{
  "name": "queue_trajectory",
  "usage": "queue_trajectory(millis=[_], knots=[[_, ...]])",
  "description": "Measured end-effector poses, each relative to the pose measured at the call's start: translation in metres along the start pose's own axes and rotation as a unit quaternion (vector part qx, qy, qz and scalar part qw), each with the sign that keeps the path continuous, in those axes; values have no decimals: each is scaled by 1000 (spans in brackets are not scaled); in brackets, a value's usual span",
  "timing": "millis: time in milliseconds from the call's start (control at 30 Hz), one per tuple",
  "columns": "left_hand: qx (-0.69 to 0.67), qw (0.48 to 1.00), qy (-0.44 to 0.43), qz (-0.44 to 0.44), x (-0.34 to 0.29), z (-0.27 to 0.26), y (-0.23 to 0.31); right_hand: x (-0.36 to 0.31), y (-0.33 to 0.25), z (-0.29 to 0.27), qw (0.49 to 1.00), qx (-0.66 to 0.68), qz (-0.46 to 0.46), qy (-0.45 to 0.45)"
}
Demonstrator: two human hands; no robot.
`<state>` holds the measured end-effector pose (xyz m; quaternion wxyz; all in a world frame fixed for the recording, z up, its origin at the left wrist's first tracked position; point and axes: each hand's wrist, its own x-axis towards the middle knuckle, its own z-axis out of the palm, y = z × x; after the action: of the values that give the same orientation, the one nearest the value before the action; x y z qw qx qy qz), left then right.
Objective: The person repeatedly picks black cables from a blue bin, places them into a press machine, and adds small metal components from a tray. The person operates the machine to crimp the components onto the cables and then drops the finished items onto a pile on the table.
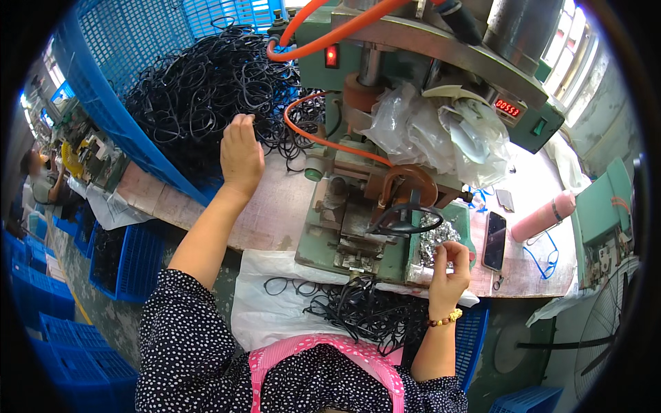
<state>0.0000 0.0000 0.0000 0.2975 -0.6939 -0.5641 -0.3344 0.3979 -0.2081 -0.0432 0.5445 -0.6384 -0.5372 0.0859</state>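
Observation:
My left hand (242, 157) is raised at the near edge of a large heap of thin black loops (206, 86). Its fingers are bent and close together; their tips face away, and I cannot make out what they hold. Over a green tray of small shiny metal pieces (435, 237), my right hand (451, 270) pinches thumb and forefinger together. Anything between those tips is too small to name. A black loop (413, 220) hangs across the front of the green press (358, 227), apart from both hands.
The heap fills a tilted blue crate (96, 89). More black loops (365, 310) lie on white cloth before me. Plastic bags (441, 131) and orange hoses (344, 31) hang on the press. To the right are a phone (494, 241), a pink bottle (544, 215) and a fan (606, 330).

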Motion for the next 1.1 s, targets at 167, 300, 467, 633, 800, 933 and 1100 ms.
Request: queue_trajectory(millis=[167,300,467,633,800,933,1100], knots=[[-26,1000,-11,4,0,-6,-15,-5,-5,8,985,157,61,24],[12,999,-33,10,26,-7,-15,0,-7,15,980,196,18,-4],[-123,991,44,7,36,-21,3,-4,-10,5,955,282,95,-21],[-278,957,78,-37,51,-49,18,-5,-14,5,941,315,119,-34],[-499,835,-94,-212,15,-82,33,-5,-18,4,924,361,124,-34],[-626,643,-213,-387,-22,-112,33,-5,-24,6,936,336,105,-23],[-692,504,-283,-432,-40,-143,31,-4,-43,2,912,382,122,-88]])
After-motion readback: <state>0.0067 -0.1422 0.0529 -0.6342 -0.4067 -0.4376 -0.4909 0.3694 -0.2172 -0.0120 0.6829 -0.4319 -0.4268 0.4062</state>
